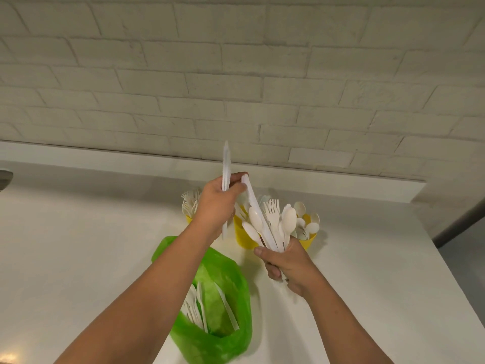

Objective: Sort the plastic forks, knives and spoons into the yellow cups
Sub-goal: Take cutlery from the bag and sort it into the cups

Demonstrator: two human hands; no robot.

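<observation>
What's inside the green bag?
White plastic cutlery lies inside the green bag, with knives showing. The person's left arm and the bag's folds cover whatever lies deeper.

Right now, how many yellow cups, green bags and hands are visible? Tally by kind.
Yellow cups: 3 (left cup, middle cup, right cup)
Green bag: 1
Hands: 2 (left hand, right hand)
Total: 6

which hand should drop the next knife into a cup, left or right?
Left, probably. The left hand already pinches a knife and is pulling a second knife free, right above the yellow cups. The right hand is clamped on the mixed cutlery bundle.
</observation>
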